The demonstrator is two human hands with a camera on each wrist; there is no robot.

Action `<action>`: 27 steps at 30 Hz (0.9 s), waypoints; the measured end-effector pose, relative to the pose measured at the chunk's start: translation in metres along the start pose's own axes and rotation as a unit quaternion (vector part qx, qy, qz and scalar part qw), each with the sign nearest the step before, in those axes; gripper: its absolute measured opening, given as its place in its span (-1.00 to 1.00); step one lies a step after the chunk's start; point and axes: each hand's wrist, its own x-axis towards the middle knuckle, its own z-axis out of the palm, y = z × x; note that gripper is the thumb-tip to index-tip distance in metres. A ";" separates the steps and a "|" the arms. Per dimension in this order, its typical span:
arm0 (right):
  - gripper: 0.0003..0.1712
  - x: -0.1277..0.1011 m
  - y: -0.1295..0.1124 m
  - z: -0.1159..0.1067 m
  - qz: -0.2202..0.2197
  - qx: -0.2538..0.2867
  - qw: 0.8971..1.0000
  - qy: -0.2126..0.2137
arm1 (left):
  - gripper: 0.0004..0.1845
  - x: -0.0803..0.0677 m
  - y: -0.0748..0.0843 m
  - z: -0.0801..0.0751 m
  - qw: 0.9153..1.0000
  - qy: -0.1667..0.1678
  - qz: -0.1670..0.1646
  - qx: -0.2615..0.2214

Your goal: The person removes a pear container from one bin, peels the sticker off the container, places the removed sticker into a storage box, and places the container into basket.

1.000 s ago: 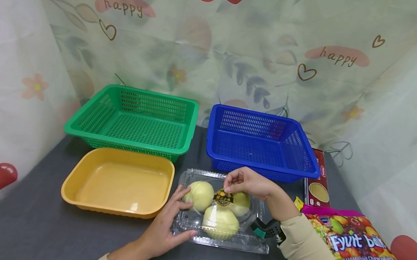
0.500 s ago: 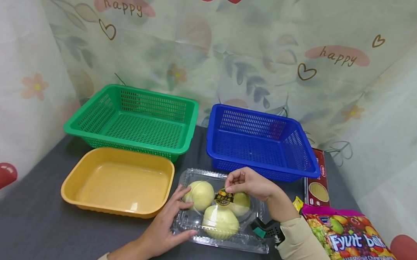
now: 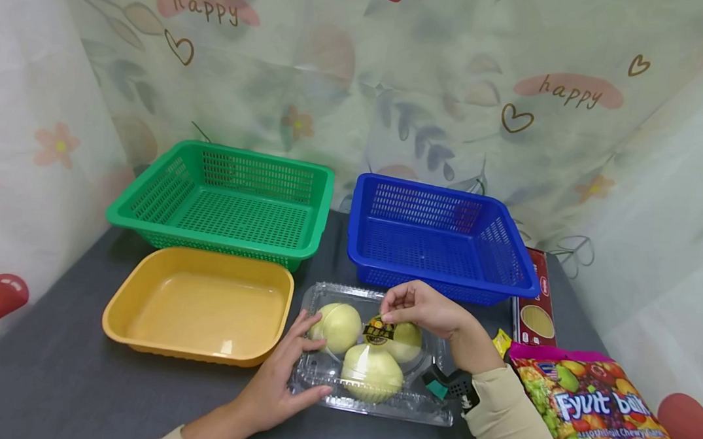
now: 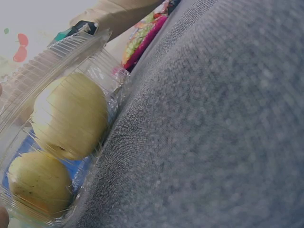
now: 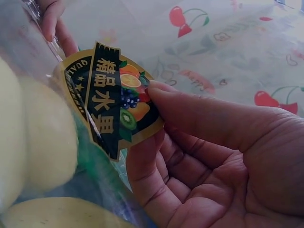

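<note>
- Behind the work and along its sides, a patterned cloth (image 3: 357, 82) printed with "happy" is hung.
- By the dark grey table (image 3: 114, 392), everything else is carried; clock directions are taken from the clear container, 12 being away from the person.
- At 10 o'clock a green basket (image 3: 259, 176) is placed.
- At 1 o'clock a blue basket (image 3: 425, 203) is placed, close to the container.
- At 9 o'clock, in front of the green basket, a yellow tray (image 3: 206, 311) is set.
- At 3 o'clock a colourful bag (image 3: 599, 414) marked "Fyuit" is laid, partly cut off by the frame.
- At the centre, the clear container (image 3: 422, 406) is seen flat on the table.
- Between 2 and 3 o'clock, a red box (image 3: 537, 313) is partly hidden by the blue basket.
- By the left hand (image 3: 280, 377), fingers spread, the container is touched at 8 to 9 o'clock.
- By the right hand (image 3: 427, 309), above the lid, the label is pinched between thumb and finger.
- Inside the container, 3 pale fruits (image 3: 373, 375) are held.
- The black-and-gold label (image 5: 107, 95) is raised at its pinched edge.
</note>
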 end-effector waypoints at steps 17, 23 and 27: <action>-0.86 -0.004 0.004 -0.004 -0.032 0.015 0.999 -0.016 | -0.46 0.001 0.001 -0.001 1.000 -0.007 -0.006 -0.003; -0.86 -0.005 0.006 -0.005 -0.035 0.017 0.999 -0.013 | -0.45 0.000 0.001 -0.001 1.000 -0.015 -0.026 -0.006; -0.86 -0.005 0.007 -0.005 -0.038 0.019 0.999 -0.013 | -0.45 0.000 0.000 -0.001 0.999 -0.016 -0.031 -0.006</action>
